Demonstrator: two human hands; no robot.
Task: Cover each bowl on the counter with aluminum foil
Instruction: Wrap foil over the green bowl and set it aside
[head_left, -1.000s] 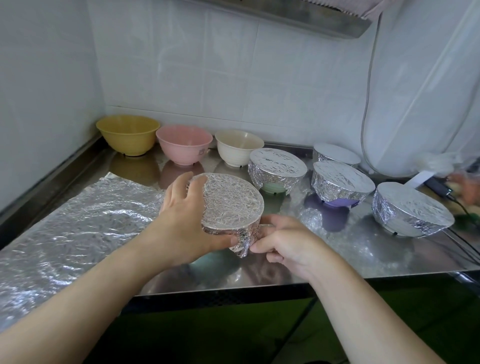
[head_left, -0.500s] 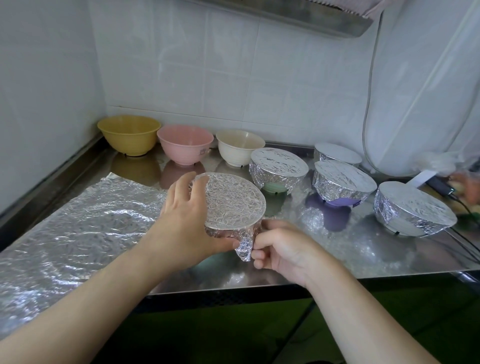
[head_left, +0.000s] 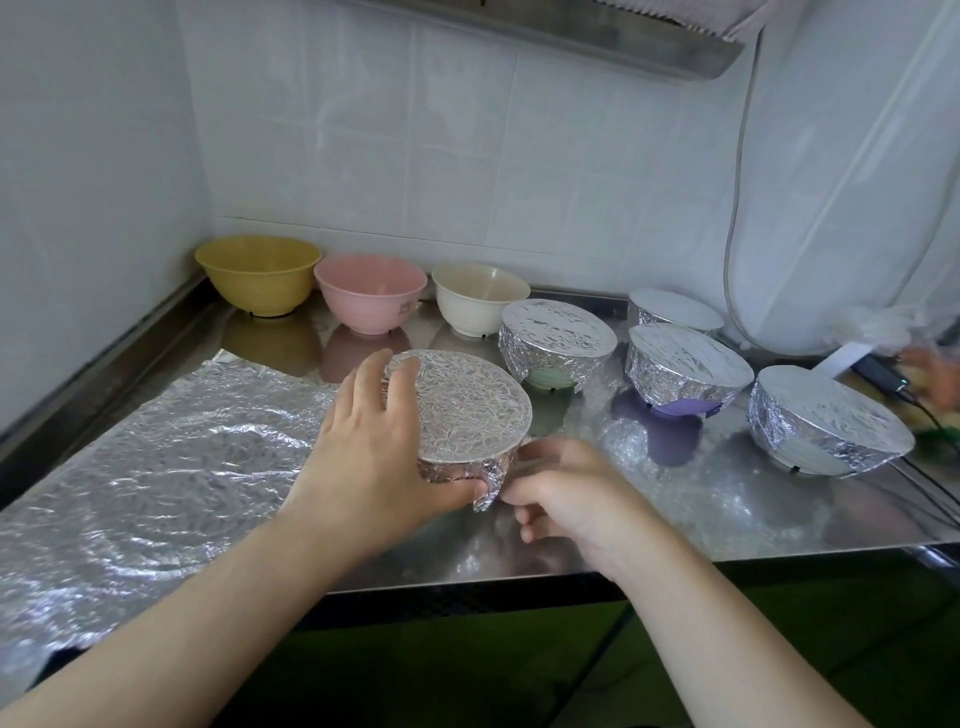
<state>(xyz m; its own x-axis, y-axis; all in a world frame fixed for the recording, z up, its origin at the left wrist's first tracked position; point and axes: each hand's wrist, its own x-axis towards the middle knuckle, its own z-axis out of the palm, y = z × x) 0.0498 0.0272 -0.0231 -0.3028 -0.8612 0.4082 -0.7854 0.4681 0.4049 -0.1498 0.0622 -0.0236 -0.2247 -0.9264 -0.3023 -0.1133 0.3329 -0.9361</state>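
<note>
Whereas a second ago our right hand (head_left: 566, 499) pinched the foil-wrapped bowl (head_left: 462, 415) above the desk (head_left: 727, 499), it now curls beside it (holding nothing); left hand (head_left: 374, 457) fingers grip its crinkled, fully covered side.

no readable text anywhere. pink bowl (head_left: 370, 291) has a small dark mark low on its front side, too blurred to read, can't tell if it's letters or a logo. no legible labels, brands or numbers on the other bowls, the foil, the bench or the wall tiles.
</note>
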